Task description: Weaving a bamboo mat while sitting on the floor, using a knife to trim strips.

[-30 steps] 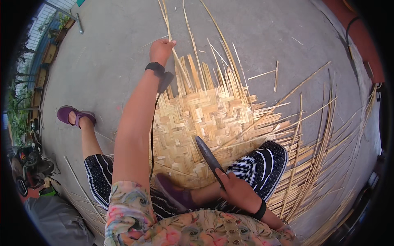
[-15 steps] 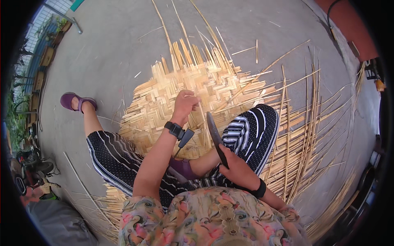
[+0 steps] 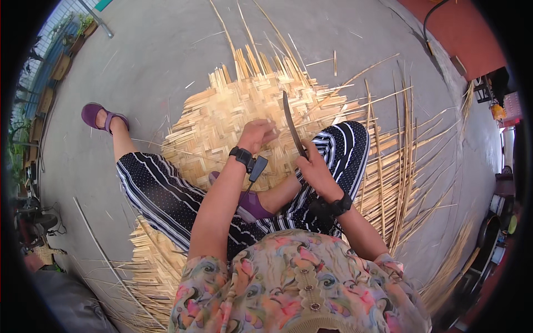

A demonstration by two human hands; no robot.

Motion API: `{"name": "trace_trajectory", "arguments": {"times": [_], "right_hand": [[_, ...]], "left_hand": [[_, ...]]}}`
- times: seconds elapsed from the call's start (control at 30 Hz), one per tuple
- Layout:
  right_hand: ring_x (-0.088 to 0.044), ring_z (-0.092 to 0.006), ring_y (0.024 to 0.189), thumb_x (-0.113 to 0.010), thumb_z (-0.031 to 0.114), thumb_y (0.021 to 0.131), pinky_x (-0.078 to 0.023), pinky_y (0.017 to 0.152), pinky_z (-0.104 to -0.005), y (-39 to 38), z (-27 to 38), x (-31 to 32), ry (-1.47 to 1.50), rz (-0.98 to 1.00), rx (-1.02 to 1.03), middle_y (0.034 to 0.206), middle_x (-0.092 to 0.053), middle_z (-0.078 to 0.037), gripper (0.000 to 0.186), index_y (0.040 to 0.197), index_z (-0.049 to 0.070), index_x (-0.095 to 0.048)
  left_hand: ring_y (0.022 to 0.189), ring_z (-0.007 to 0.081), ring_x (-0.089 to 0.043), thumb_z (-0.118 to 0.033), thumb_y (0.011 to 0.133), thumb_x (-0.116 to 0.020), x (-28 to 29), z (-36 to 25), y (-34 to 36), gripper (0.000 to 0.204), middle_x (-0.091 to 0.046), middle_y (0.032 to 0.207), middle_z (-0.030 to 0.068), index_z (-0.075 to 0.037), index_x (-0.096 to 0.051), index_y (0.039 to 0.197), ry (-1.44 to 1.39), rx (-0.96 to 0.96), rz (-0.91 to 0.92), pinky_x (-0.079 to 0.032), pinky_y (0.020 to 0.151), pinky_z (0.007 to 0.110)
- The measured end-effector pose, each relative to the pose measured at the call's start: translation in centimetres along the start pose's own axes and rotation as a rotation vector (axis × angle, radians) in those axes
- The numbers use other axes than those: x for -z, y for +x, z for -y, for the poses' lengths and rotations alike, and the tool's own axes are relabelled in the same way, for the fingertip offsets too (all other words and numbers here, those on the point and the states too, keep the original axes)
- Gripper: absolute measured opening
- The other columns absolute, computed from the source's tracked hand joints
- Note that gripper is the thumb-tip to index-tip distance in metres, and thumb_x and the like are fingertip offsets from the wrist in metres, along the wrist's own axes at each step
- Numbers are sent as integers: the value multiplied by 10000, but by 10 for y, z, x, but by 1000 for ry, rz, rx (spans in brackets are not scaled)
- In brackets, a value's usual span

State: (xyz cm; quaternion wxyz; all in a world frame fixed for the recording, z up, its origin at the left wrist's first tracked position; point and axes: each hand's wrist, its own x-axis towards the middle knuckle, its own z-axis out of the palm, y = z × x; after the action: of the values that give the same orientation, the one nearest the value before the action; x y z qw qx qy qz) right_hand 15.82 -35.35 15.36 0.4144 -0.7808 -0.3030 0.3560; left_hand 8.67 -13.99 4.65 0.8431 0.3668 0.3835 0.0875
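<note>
My right hand (image 3: 318, 171) is closed around the handle end of a long, dark, slightly curved knife (image 3: 290, 119). Its blade points up and away from me, above the woven mat. Over the middle of the mat (image 3: 222, 114), my left hand (image 3: 259, 135) has its fingers loosely bent and apart, a little blurred; I make out nothing in them. The mat is pale split bamboo in a zigzag weave, with uneven strip ends round its edge. I sit on it, one shoe (image 3: 256, 207) resting across its near part.
Long loose bamboo strips (image 3: 405, 161) fan out on the right. More woven bamboo (image 3: 152, 250) shows at the lower left. My other leg stretches left, its purple shoe (image 3: 100, 116) on the grey floor. Planter boxes (image 3: 61, 66) line the far left; a red wall (image 3: 466, 33) stands at the right.
The knife has risen and moved farther away from me, its blade now more upright. My left hand has shifted slightly right, its fingers less tightly curled. The whole view has tilted a little.
</note>
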Motion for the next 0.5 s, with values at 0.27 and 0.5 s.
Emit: {"name": "trace_trajectory", "arguments": {"times": [0.27, 0.5], "right_hand": [[-589, -224, 740, -572, 113, 870, -481, 677, -353, -11, -16, -20, 183, 141, -164, 982, -605, -159, 595, 1420, -26, -390], [-584, -527, 982, -533, 131, 873, -477, 894, -527, -35, -35, -27, -334, 264, 114, 1073, -596, -371, 405, 1216, -83, -503]], "left_hand": [[885, 244, -681, -45, 929, -643, 38, 13, -10, 333, -620, 1075, 133, 70, -519, 1216, 156, -71, -147, -626, 746, 344], [785, 220, -654, 16, 875, -664, 20, 7, -26, 636, -601, 1046, 183, 35, -281, 1383, 276, -241, -391, -611, 644, 342]]}}
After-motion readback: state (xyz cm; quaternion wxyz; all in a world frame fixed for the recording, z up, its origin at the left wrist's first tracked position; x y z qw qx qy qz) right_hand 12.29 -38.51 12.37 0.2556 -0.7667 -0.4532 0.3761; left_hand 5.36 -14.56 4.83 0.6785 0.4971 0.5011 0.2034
